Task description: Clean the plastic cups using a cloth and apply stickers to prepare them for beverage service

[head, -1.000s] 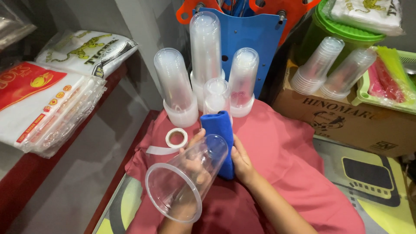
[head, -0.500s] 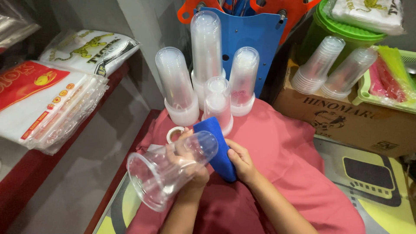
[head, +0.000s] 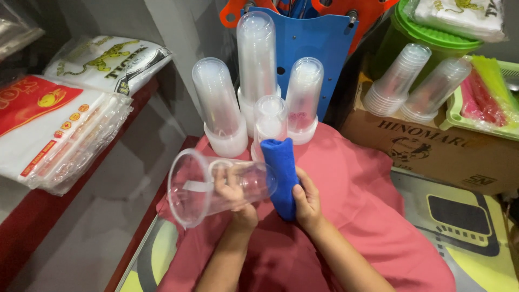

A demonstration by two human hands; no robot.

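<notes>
Nearest, left hand (head: 235,192) wrapped round a clear cup (head: 216,185), fingers closed on its wall, cup lying on its side with the open mouth turned left and the base toward the right. Nothing inside the cup but air; a white tape ring (head: 216,165) showing through its wall, on the cloth behind. Right hand (head: 307,201) clasping a rolled blue towel (head: 282,170), fingers curled round its lower part, towel standing upright and touching the cup's base. Both held just above a pink cloth (head: 367,216) spread over the surface.

Just beyond, four stacks of clear cups (head: 257,75) upside down on the cloth, each on a white base: a tall one in the middle, a shorter one left, another right, the smallest in front, right behind the towel. Behind them, a blue board (head: 324,48) with orange parts on top.

To the right, a cardboard box (head: 432,151) bearing two more cup stacks (head: 397,81) lying tilted, a green tub (head: 432,38) and a green basket (head: 459,116) of red and yellow-green packets. To the left, a shelf with bagged white packs (head: 59,130).
</notes>
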